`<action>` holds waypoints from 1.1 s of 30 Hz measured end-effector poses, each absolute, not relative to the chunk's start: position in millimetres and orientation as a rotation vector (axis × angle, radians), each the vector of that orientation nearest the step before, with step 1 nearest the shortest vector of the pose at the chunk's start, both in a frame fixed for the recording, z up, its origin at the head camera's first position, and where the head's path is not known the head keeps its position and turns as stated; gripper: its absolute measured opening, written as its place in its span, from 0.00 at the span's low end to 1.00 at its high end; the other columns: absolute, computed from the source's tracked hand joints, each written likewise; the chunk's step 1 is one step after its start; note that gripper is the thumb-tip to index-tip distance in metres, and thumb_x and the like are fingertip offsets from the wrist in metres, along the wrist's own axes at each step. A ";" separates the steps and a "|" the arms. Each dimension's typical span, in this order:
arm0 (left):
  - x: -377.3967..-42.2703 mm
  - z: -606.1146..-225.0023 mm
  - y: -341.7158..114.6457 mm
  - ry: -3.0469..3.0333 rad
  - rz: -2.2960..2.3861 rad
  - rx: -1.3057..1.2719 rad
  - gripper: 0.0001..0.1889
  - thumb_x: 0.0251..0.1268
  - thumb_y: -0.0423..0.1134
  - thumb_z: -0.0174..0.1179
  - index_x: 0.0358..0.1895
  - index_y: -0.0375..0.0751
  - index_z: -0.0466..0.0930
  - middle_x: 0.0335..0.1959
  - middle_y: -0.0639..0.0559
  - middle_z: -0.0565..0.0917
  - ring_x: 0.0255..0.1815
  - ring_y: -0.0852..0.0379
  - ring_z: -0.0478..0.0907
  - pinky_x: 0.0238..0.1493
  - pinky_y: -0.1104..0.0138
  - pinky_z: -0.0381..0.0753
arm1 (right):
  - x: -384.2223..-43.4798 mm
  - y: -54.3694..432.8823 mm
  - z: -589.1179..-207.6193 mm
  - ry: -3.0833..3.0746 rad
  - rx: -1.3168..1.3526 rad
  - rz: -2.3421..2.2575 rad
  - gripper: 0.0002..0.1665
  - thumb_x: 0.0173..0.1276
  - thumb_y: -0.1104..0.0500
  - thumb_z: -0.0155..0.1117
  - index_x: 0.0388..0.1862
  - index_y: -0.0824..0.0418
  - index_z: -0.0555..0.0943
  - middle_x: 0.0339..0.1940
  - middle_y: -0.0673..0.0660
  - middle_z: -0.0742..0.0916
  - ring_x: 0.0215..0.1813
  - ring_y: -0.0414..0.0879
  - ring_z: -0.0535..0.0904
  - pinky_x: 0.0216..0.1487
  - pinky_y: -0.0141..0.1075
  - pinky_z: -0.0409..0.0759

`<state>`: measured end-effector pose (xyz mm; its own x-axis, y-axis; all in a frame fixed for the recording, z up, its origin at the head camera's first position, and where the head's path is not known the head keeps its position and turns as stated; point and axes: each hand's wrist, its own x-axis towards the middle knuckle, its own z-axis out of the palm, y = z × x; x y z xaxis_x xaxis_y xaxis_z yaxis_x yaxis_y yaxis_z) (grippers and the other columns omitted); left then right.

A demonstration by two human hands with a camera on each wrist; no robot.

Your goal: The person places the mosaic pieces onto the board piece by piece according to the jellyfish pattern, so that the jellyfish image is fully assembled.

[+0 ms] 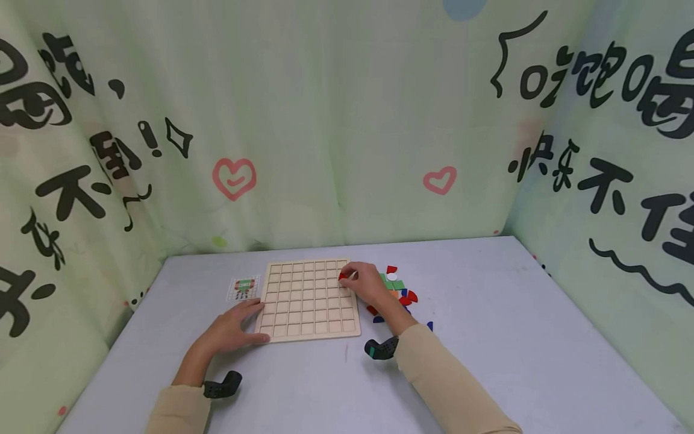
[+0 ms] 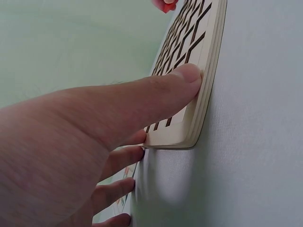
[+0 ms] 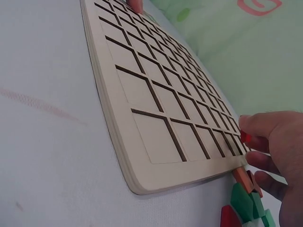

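Note:
A wooden grid board with square recesses lies on the table. My left hand steadies its near left corner, thumb resting on the front rim and the other fingers spread along the left side; in the left wrist view the thumb lies straight across the frame. My right hand pinches a small red piece between thumb and fingertips, over the board's right side toward the far end. The red piece is mostly covered by the fingers in the right wrist view.
Several loose pieces in red, green, orange, blue and white lie right of the board, partly behind the right forearm. A printed pattern card lies left of the board. A patterned curtain surrounds the table.

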<state>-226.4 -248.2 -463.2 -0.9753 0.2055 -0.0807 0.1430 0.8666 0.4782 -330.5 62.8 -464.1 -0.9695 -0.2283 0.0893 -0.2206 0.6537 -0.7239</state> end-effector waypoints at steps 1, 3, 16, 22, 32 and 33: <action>-226.5 -463.4 -248.1 2.910 0.727 0.277 0.45 0.50 0.57 0.70 0.70 0.38 0.66 0.73 0.36 0.64 0.73 0.33 0.59 0.67 0.38 0.63 | -331.1 62.6 -464.6 2.847 -0.382 -1.243 0.13 0.65 0.56 0.67 0.48 0.56 0.84 0.43 0.53 0.85 0.40 0.46 0.75 0.37 0.31 0.78; -226.3 -463.3 -247.8 2.912 0.729 0.281 0.45 0.50 0.57 0.71 0.70 0.38 0.66 0.73 0.36 0.64 0.73 0.33 0.59 0.67 0.37 0.63 | -332.5 62.2 -465.6 2.849 -0.372 -1.230 0.14 0.65 0.56 0.67 0.49 0.56 0.84 0.43 0.53 0.85 0.41 0.46 0.75 0.37 0.31 0.78; -227.6 -466.7 -248.2 2.906 0.746 0.247 0.46 0.48 0.57 0.72 0.70 0.39 0.67 0.73 0.38 0.63 0.74 0.34 0.58 0.68 0.38 0.62 | -343.3 53.1 -462.2 2.876 -0.348 -1.155 0.11 0.66 0.56 0.66 0.46 0.55 0.84 0.42 0.52 0.84 0.42 0.47 0.75 0.39 0.33 0.78; -228.1 -468.0 -249.0 2.903 0.748 0.239 0.46 0.48 0.57 0.72 0.70 0.40 0.67 0.73 0.38 0.63 0.74 0.34 0.58 0.68 0.39 0.63 | -347.0 46.2 -459.7 2.866 -0.375 -1.133 0.07 0.66 0.56 0.66 0.41 0.55 0.83 0.41 0.51 0.84 0.41 0.47 0.75 0.41 0.35 0.78; -228.3 -467.0 -249.1 2.901 0.741 0.242 0.45 0.49 0.57 0.71 0.70 0.40 0.67 0.73 0.38 0.64 0.74 0.35 0.58 0.69 0.39 0.62 | -353.4 37.6 -464.0 2.954 -0.493 -0.972 0.04 0.66 0.56 0.67 0.36 0.55 0.83 0.36 0.52 0.85 0.38 0.45 0.75 0.39 0.36 0.75; -228.0 -465.8 -248.7 2.901 0.740 0.243 0.45 0.49 0.57 0.71 0.70 0.39 0.67 0.73 0.38 0.64 0.74 0.35 0.58 0.69 0.39 0.62 | -353.8 36.9 -464.1 2.957 -0.501 -0.966 0.04 0.65 0.57 0.67 0.36 0.56 0.84 0.37 0.52 0.86 0.38 0.45 0.75 0.39 0.35 0.75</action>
<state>-228.0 -248.7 -465.8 -0.9775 0.1893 -0.0934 0.1214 0.8660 0.4851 -353.8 36.9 -464.1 -0.9495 -0.2953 0.1061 -0.3010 0.7616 -0.5739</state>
